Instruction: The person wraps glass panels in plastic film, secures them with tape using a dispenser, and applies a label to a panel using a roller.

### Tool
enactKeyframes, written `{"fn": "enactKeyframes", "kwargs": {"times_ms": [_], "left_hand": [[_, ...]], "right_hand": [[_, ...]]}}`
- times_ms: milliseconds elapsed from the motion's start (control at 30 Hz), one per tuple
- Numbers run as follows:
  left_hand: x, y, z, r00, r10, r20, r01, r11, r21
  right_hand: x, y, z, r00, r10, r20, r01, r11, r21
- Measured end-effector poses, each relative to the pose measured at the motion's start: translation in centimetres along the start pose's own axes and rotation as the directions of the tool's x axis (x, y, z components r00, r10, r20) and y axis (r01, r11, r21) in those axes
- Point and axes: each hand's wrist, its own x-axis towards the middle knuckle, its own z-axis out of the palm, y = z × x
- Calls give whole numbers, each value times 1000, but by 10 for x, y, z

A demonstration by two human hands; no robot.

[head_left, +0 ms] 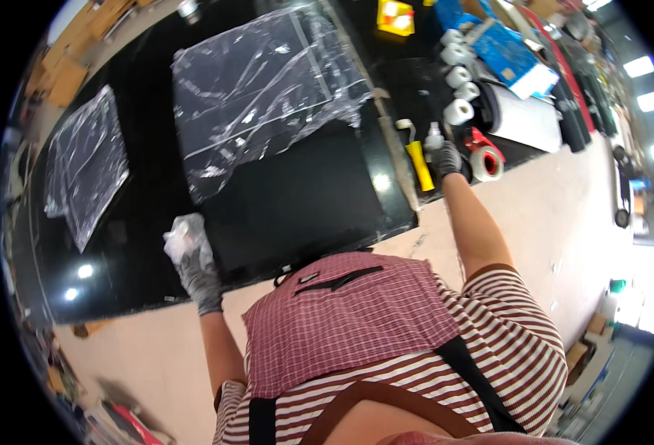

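Observation:
My left hand (199, 280), in a grey glove, is closed round a crumpled wad of whitish clear plastic (186, 236) at the near edge of a glossy black table (290, 193). On the right, my gloved right hand (447, 160) grips a small whitish bottle with a narrow top (434, 138); its fingers are partly hidden. Just left of that bottle lies a small roller with a yellow handle (420, 166). A red tape dispenser (483, 141) with a roll of tape (486, 165) sits to the right of my right hand.
A large wrinkled clear plastic sheet (249, 96) covers the table's middle, with a smaller plastic-wrapped piece (86, 167) at left. Several white rolls (458, 112), a blue package (509, 55) and a yellow box (396, 18) stand at the far right.

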Motion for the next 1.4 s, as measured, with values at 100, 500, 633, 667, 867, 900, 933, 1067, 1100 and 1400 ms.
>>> {"fn": "enactKeyframes", "kwargs": {"times_ms": [100, 500, 633, 667, 867, 900, 933, 1067, 1100, 1400], "left_hand": [[-1, 32, -19, 989, 92, -118, -73, 985, 156], [-43, 49, 66, 976, 201, -80, -207, 975, -75], [-41, 57, 62, 976, 189, -110, -194, 980, -42], [-41, 57, 61, 978, 183, -104, -187, 981, -40], [-43, 59, 60, 982, 154, -111, -162, 984, -69], [-43, 60, 60, 981, 153, -116, -162, 984, -72], [-42, 60, 58, 981, 153, -121, -162, 984, -75], [-42, 59, 59, 984, 140, -113, -151, 984, -94], [-42, 60, 58, 985, 135, -106, -146, 984, -100], [-42, 59, 59, 985, 137, -108, -147, 985, -91]], "right_hand": [[-13, 19, 7, 963, -41, -267, 183, 826, 533], [-174, -130, -17, 751, -580, 317, -37, 443, 896], [-197, -168, 5, 692, -625, 360, 12, 510, 860], [-202, -177, 7, 668, -625, 403, -16, 530, 848], [-217, -198, 39, 655, -659, 370, 247, 649, 720], [-216, -198, 43, 655, -668, 354, 300, 659, 689], [-218, -203, 43, 653, -678, 338, 353, 667, 656], [-229, -217, 32, 612, -710, 348, 502, 689, 523], [-230, -217, 32, 608, -717, 342, 523, 685, 507], [-231, -211, 37, 620, -729, 291, 585, 677, 447]]}}
